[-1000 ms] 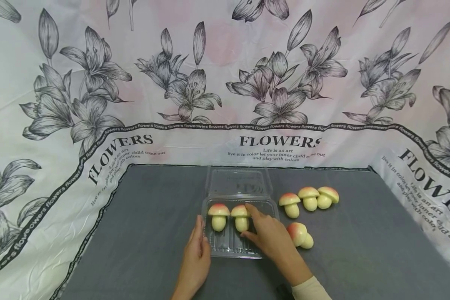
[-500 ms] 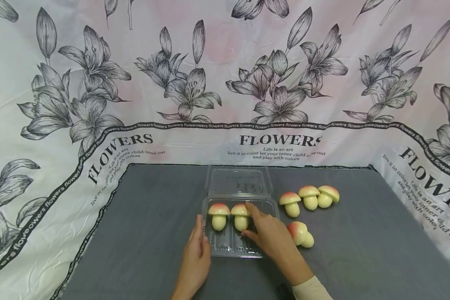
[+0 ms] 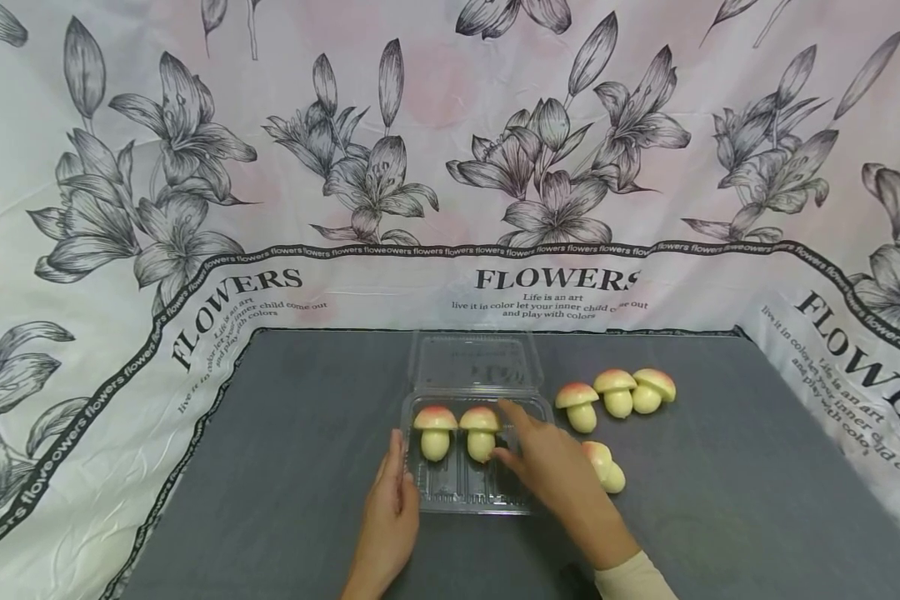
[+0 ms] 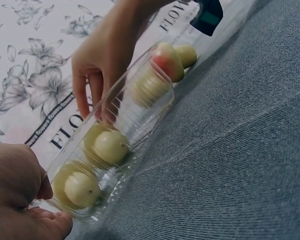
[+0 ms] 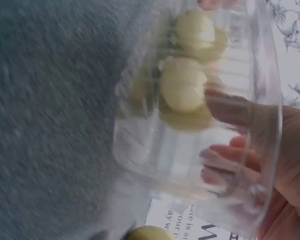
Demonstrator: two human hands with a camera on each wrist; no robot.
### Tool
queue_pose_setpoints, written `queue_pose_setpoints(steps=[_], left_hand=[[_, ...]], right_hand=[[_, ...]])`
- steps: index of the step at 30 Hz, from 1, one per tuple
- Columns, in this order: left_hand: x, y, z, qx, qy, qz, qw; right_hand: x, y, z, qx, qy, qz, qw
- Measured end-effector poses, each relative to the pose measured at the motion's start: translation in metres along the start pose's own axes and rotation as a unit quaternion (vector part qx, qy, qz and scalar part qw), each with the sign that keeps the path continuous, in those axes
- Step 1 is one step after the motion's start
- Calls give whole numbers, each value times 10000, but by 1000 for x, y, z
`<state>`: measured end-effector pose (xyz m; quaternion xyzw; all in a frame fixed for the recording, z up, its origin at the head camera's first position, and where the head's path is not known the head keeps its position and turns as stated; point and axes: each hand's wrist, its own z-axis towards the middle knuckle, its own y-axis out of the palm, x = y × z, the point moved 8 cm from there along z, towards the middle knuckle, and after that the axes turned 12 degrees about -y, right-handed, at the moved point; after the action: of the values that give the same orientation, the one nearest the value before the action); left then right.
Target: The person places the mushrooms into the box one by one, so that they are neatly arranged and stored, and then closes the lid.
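Note:
A clear plastic clamshell container (image 3: 457,500) lies with its lid (image 3: 476,362) folded back. Inside it two toy mushrooms (image 3: 435,433), cream with reddish caps, stand side by side at the left and middle. My left hand (image 3: 388,521) holds the container's front left corner, fingers along the side wall and thumb near the front. Just right of the second mushroom (image 3: 482,435) my right hand (image 3: 558,467) hovers over the container's right part, fingers loosely bent and holding nothing. In the right wrist view its fingertips (image 5: 225,107) show through the clear wall.
Right of the container a row of mushrooms (image 3: 615,393) lies on the grey cloth (image 3: 720,500). Another mushroom (image 3: 607,471) lies nearer, partly behind my right hand. A flower-printed curtain (image 3: 435,167) borders the back and both sides.
My right hand has let go of the second mushroom and drawn slightly right, its thumb and index finger now apart from it. The left hand stays at the container.

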<state>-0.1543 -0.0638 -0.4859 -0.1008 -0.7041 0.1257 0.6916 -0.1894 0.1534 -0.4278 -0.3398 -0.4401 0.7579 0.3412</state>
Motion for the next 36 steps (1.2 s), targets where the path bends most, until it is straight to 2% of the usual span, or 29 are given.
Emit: queue_pose_setpoints(steps=[4, 8, 12, 18, 23, 25, 31, 36], left_hand=[[1, 0, 0, -39, 45, -67, 10000], [1, 0, 1, -95, 37, -231, 9997], [0, -1, 1, -81, -13, -206, 9998], [0, 0, 1, -108, -74, -173, 9998], [1, -1, 0, -38, 19, -150, 9999], [1, -1, 0, -33, -16, -125, 9999], [0, 0, 0, -84, -45, -156, 9998], [0, 0, 0, -34, -11, -93, 10000]], right_hand=[[6, -7, 2, -45, 127, 120, 9998], [10, -16, 4, 78, 19, 118, 9999], [18, -23, 3, 34, 0, 208, 9998], [33, -35, -5, -80, -127, 324, 9994], [44, -47, -14, 45, -257, 492, 9984], [48, -53, -17, 190, -382, 528, 9977], [61, -59, -27, 155, -590, 704, 9956], [65, -65, -36, 193, -1113, 665, 9914]])
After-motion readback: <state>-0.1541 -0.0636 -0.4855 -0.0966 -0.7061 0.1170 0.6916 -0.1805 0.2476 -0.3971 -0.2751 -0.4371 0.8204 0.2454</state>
